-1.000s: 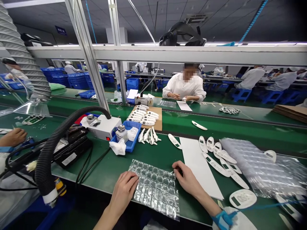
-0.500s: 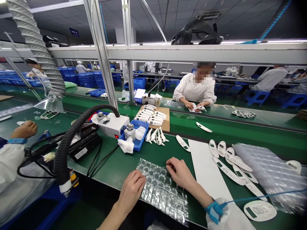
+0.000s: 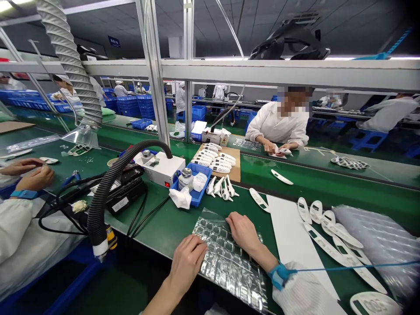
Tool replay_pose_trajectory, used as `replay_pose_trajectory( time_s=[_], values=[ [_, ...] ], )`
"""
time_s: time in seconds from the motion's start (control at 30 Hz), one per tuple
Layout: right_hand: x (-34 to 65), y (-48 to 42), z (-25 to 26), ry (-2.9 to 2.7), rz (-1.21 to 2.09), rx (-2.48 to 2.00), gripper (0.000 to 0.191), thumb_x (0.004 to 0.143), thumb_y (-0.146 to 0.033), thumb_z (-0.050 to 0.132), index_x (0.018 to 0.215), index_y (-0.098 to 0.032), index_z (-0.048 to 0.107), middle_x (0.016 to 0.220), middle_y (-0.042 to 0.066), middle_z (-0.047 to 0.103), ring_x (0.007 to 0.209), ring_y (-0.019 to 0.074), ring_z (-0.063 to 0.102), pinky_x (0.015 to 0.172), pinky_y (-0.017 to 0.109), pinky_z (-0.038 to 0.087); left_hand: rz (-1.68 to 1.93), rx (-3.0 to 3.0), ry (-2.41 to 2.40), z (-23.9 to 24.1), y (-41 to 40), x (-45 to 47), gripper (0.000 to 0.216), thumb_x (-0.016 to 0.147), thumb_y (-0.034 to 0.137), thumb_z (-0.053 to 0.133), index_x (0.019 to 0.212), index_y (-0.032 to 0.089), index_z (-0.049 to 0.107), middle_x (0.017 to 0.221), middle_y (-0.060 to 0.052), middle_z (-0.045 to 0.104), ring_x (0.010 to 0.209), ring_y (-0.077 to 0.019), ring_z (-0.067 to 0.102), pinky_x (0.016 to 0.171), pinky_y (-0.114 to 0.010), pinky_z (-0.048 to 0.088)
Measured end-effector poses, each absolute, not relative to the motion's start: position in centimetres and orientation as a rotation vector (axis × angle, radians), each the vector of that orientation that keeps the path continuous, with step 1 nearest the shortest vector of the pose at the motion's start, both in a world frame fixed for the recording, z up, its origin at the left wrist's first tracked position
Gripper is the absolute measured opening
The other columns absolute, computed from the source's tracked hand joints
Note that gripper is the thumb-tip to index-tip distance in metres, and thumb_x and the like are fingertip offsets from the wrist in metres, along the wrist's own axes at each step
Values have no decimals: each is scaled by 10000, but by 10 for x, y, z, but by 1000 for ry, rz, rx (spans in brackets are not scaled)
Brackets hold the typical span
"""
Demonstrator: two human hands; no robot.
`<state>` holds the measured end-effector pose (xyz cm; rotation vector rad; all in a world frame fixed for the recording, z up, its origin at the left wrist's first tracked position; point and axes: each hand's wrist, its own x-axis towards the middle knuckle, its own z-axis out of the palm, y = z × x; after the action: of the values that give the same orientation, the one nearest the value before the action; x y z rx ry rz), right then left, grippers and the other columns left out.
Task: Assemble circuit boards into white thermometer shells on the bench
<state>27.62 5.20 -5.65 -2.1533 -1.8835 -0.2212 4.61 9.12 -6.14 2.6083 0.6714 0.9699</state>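
A clear plastic sheet with rows of square pockets (image 3: pixel 226 267) lies at the table's front edge, its lower end near the edge. My left hand (image 3: pixel 189 259) holds the sheet's left side, fingers bent and pressed together. Over its upper right part, my right hand (image 3: pixel 243 232) is closed, with fingertips down at the thin, flat top part of the sheet. Whatever lies under the right fingertips is hidden. A blue wrist band (image 3: pixel 280 274) with a cord circles my right wrist.
White paper (image 3: pixel 288 232) and white oval casings (image 3: pixel 341 247) lie on the right, beside a stack of clear trays (image 3: pixel 370 236). A blue bin (image 3: pixel 198 197) with a bottle stands behind. Black hose (image 3: pixel 98 197) curves at left. Co-workers sit at left and across the conveyor.
The view has swung left, so things appear shifted right. My right hand has moved slightly relative to the sheet. My left hand stays at the sheet's left side.
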Motion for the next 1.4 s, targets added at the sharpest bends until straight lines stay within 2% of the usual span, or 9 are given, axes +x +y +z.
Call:
replay_pose_trajectory(
  time_s=[0.3, 0.4, 0.47, 0.63, 0.8, 0.93, 1.03, 1.13, 1.4],
  values=[
    [294, 40, -27, -1829, -257, -2150, 273, 999, -290, 326, 859, -187, 537, 840, 71, 600, 758, 201, 563, 679, 308, 369, 986, 2616, 714, -64, 91, 47, 147, 887, 121, 499, 936, 205, 610, 881, -31, 629, 792, -160, 583, 680, -306, 481],
    [279, -3, -8, -1950, 72, -1959, 259, 926, -464, 485, 926, -210, 535, 882, 56, 590, 780, 201, 561, 688, 310, 421, 984, 2622, 706, -62, 93, 47, 146, 885, 122, 505, 961, 203, 601, 891, -37, 628, 810, -169, 584, 696, -319, 491],
    [268, -34, -5, -1995, 195, -1909, 386, 829, -529, 608, 1055, -227, 525, 978, 74, 593, 860, 237, 571, 706, 333, 449, 975, 2642, 684, -59, 94, 46, 155, 885, 125, 510, 995, 200, 591, 911, -38, 629, 840, -170, 588, 766, -349, 505],
    [274, -65, -23, -1775, 298, -1973, 162, 982, -262, 343, 987, -239, 503, 891, 52, 600, 736, 195, 577, 622, 309, 440, 845, 2726, 610, -49, 101, 44, 215, 893, 137, 501, 1081, 211, 572, 1000, -37, 631, 919, -162, 602, 979, -442, 458],
    [290, -56, -26, -1497, 292, -2000, 218, 994, -291, 317, 932, -232, 518, 856, 42, 597, 724, 185, 576, 632, 305, 453, 753, 2715, 582, -38, 108, 50, 171, 893, 157, 506, 1021, 225, 598, 961, -25, 639, 884, -166, 593, 858, -389, 502],
    [273, -51, -13, -1710, 219, -1935, 250, 910, -383, 528, 1110, -235, 515, 1030, 86, 582, 905, 237, 567, 755, 357, 476, 790, 2687, 626, -33, 112, 61, 139, 908, 158, 475, 900, 204, 607, 874, -21, 632, 804, -150, 584, 767, -343, 498],
    [265, -49, -13, -1883, 60, -1951, 261, 910, -254, 505, 1169, -228, 494, 1058, 97, 566, 920, 248, 550, 782, 391, 454, 818, 2704, 622, -33, 113, 66, 142, 914, 162, 463, 919, 189, 603, 883, -36, 626, 809, -155, 581, 770, -346, 492],
    [273, -47, -21, -1917, -81, -1956, 253, 921, -73, 343, 1038, -198, 530, 963, 87, 572, 850, 218, 545, 754, 369, 431, 827, 2749, 564, -34, 116, 65, 160, 908, 145, 465, 956, 190, 611, 888, -39, 625, 814, -158, 579, 783, -349, 489],
    [293, -55, -33, -1994, -215, -1851, 300, 869, 15, 327, 956, -167, 549, 890, 87, 567, 808, 208, 527, 701, 353, 420, 880, 2854, 414, -37, 126, 59, 331, 850, -22, 399, 1017, 173, 608, 902, -49, 642, 842, -165, 578, 743, -324, 477]
  ],
)
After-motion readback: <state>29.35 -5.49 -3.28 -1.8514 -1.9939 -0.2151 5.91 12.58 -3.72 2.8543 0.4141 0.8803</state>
